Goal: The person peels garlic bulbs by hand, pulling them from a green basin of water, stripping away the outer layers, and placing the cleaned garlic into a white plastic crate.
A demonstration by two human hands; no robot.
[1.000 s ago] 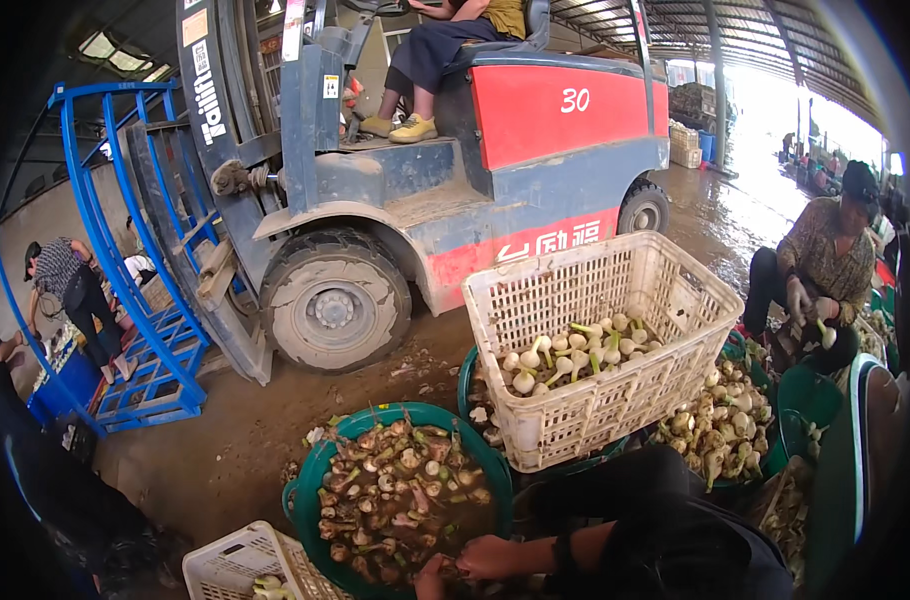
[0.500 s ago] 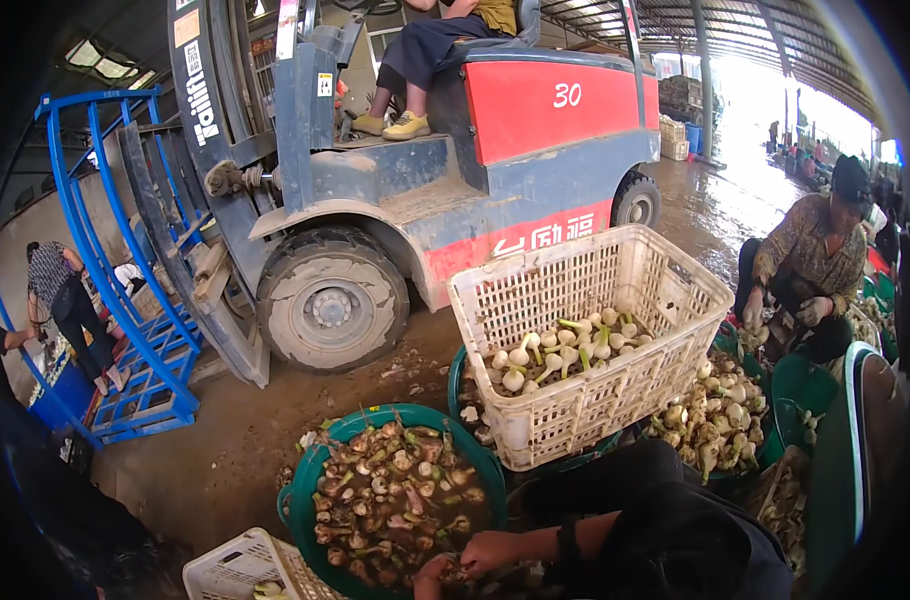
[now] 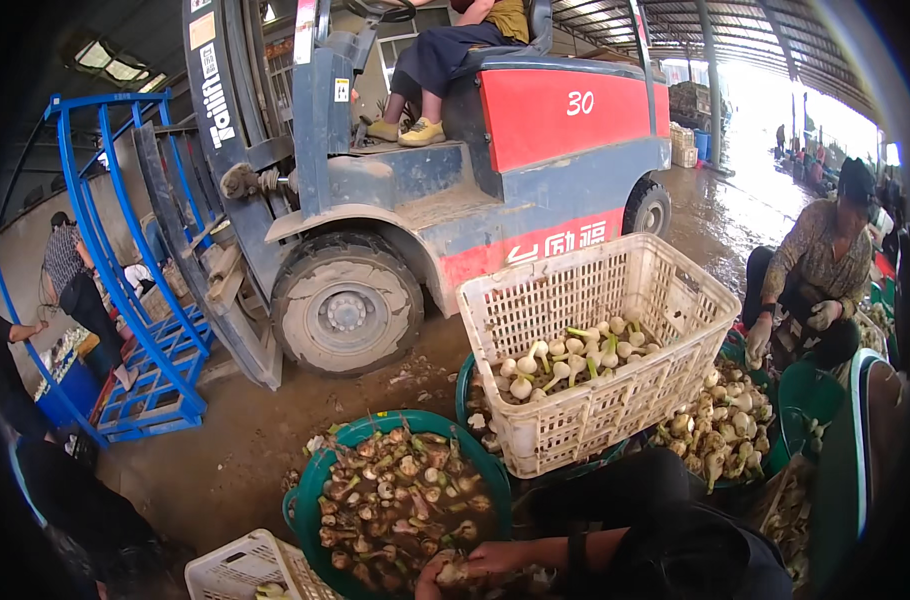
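Note:
At the bottom of the view, my left hand [image 3: 430, 580] and my right hand [image 3: 497, 557] are together, closed around a pale garlic bulb [image 3: 453, 571]. Both are over the near edge of a round green tub [image 3: 305, 497], which holds muddy water and many brown, dirty garlic bulbs [image 3: 400, 483]. A dark band circles my right wrist. Beyond my right arm, a cream slatted crate [image 3: 575, 428] stands tilted, with clean white garlic bulbs [image 3: 575, 362] on its bottom. The lower fingers of my left hand are cut off by the picture's edge.
A red and grey forklift [image 3: 405, 200] with a seated driver stands ahead, near a blue metal rack [image 3: 180, 400]. At the right a gloved co-worker [image 3: 820, 260] crouches by a garlic heap [image 3: 720, 425]. Another cream crate [image 3: 260, 560] sits at the lower left.
The view has shifted slightly, so the surroundings appear lower and farther right. The pale bulb between my hands shows more clearly. The co-worker's gloved hand has moved lower, toward the heap.

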